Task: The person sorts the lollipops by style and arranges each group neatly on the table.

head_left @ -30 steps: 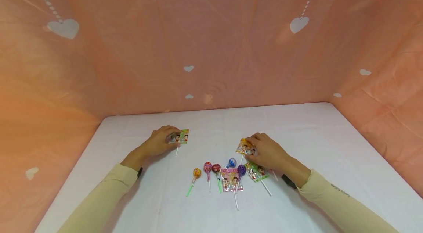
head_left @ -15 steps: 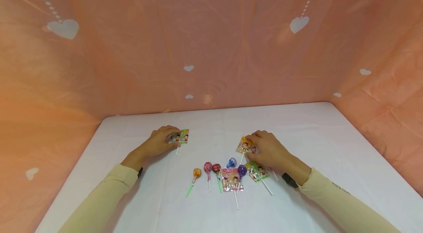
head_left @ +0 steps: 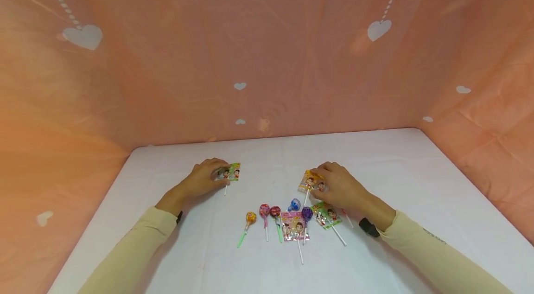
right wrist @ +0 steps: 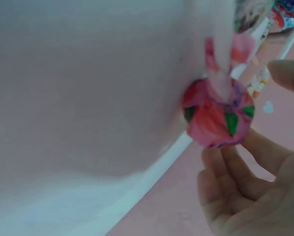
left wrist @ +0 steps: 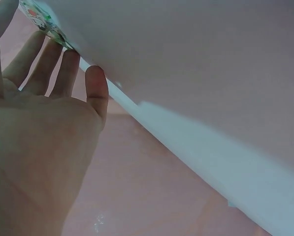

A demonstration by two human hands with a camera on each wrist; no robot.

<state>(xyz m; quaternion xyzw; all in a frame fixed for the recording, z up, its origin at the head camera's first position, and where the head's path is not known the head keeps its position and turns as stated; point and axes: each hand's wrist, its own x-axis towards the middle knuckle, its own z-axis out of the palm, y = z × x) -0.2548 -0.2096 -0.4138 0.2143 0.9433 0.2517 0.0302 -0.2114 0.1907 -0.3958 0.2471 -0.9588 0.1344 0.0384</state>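
My left hand [head_left: 204, 177] pinches a lollipop in a flat green packet [head_left: 234, 172] at the table's left, its white stick pointing toward me. In the left wrist view the fingertips lie along that packet [left wrist: 41, 18]. On the other side my right hand [head_left: 339, 186] grips a lollipop in a flat orange packet [head_left: 309, 180] between thumb and fingers, just behind the pile. Beneath the right palm lies a round pink lollipop [right wrist: 218, 115], mostly hidden in the head view. A second green-packet lollipop [head_left: 325, 215] lies close in front of the right hand.
Several lollipops lie at the front middle: an orange one [head_left: 250, 218], a pink one [head_left: 264, 211], a dark red one [head_left: 275, 212], a blue one [head_left: 294, 204], and a purple one [head_left: 306, 214] across a pink packet [head_left: 294, 228]. Orange cloth [head_left: 267, 53] surrounds the white table [head_left: 200, 247].
My right hand has shifted slightly away from me with the orange-packet lollipop, widening the distance to the pile. The left hand stays in place with its green-packet lollipop.
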